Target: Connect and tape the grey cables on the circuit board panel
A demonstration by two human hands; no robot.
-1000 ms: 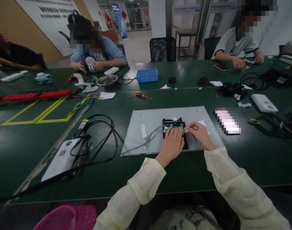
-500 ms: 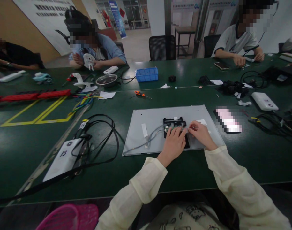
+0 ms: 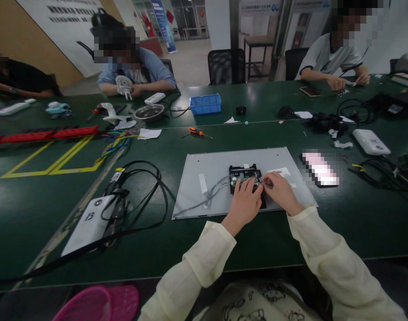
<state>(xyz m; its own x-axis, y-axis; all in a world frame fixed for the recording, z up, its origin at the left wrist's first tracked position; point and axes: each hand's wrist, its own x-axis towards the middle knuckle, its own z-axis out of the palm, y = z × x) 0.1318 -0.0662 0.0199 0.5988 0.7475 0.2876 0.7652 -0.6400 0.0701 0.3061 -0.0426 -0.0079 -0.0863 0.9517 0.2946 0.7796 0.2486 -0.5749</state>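
Observation:
A grey metal panel (image 3: 220,166) lies flat on the green table in front of me. A black bracket with a small green circuit board (image 3: 244,173) sits on the panel, and grey cables (image 3: 210,195) run left from it. My left hand (image 3: 244,203) rests palm down on the board, fingers stretched over its near edge. My right hand (image 3: 280,191) is beside it, fingers pinched at the board's right end on something too small to make out.
A screened device (image 3: 319,168) lies right of the panel. Black cables (image 3: 140,191) and a white box (image 3: 88,223) lie to the left. An orange screwdriver (image 3: 197,132) and a blue bin (image 3: 205,104) sit farther back. Other people work at the far side. A pink basket (image 3: 100,304) stands below.
My right hand has moved left, closer to the board and my left hand. The white strip it pinched earlier no longer shows.

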